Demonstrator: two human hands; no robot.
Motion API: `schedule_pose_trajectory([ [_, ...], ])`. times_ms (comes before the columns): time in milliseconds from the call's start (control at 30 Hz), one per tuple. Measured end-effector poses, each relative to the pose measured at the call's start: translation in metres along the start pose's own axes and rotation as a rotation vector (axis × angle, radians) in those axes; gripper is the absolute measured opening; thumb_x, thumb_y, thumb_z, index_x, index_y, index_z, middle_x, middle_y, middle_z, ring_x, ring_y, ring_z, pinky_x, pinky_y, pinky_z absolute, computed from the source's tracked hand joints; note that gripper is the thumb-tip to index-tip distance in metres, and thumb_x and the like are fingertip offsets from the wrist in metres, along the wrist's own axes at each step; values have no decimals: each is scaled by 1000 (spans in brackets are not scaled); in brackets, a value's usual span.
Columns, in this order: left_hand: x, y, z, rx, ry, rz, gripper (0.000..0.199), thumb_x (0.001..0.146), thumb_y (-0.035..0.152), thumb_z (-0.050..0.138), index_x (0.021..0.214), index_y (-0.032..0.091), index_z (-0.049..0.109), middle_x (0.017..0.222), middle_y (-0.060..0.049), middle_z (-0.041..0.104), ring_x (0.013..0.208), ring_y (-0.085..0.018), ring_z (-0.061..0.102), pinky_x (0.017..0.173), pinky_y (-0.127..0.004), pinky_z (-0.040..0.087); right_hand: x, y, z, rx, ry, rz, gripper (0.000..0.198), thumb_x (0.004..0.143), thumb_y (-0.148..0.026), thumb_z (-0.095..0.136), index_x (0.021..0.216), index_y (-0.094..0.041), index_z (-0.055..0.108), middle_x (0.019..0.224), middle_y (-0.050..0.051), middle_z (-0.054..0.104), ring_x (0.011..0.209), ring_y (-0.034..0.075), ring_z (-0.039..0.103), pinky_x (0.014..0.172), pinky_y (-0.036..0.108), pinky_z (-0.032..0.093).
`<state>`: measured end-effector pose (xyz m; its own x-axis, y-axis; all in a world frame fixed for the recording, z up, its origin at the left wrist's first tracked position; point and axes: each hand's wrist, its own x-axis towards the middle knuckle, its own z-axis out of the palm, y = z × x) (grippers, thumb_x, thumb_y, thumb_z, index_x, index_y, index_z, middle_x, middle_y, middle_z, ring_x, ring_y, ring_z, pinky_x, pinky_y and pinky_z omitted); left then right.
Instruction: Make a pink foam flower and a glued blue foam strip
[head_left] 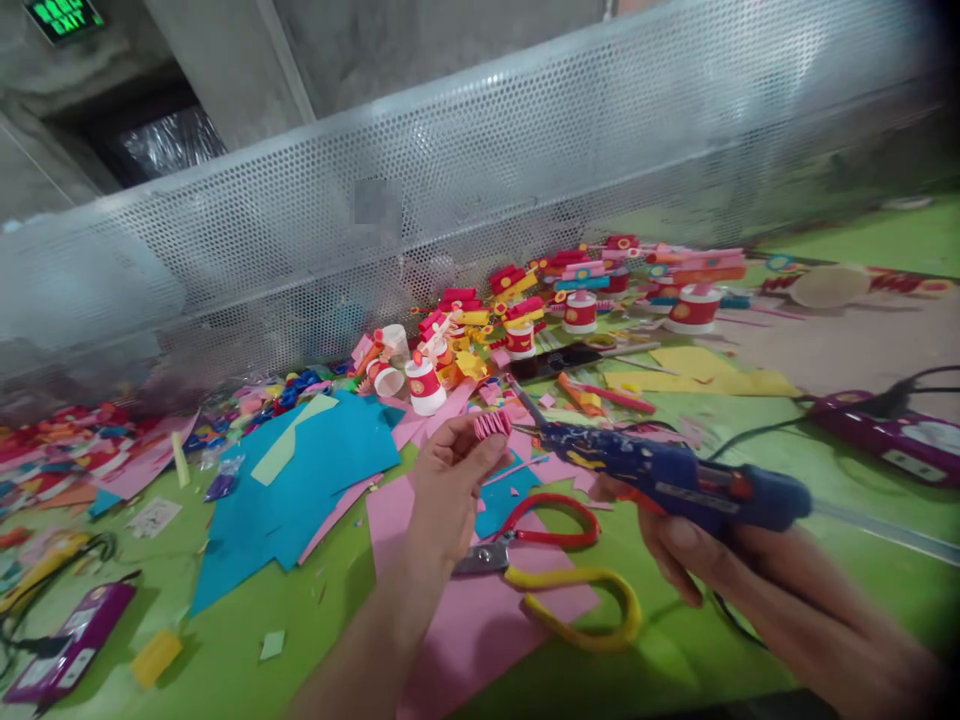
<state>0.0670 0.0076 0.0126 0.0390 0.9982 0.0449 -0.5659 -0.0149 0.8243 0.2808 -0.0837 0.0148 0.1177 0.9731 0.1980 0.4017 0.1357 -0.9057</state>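
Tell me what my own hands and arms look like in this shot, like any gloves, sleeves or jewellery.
Your left hand and right hand are both bare, with no gloves. No ring, watch or bracelet shows on the visible fingers and wrists. No sleeve shows on either forearm within the picture.

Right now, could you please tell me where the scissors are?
In the head view, the scissors lie right of centre in the lower half, partly on pink paper, between the left hand and the right hand.
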Motion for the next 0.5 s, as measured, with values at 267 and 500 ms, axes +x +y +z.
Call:
schedule_pose_trajectory([
  [267,-1,1,1,2,5,18,28,66,19,92,91,20,78,82,1,77,74,-9,70,72,-21,62,8,28,0,-63,-127,-51,41,89,-60,59,101,-24,73,62,-1,55,53,18,50,42,27,44],
  [500,-1,0,-1,26,-42,25,27,70,19,89,95,22,79,84,1,77,75,-9,70,73,-21,63,13,22,6,-89,-50,-60,44,87,-62,60,68,-23,63,61,1,52,57,17,47,41,24,41],
])
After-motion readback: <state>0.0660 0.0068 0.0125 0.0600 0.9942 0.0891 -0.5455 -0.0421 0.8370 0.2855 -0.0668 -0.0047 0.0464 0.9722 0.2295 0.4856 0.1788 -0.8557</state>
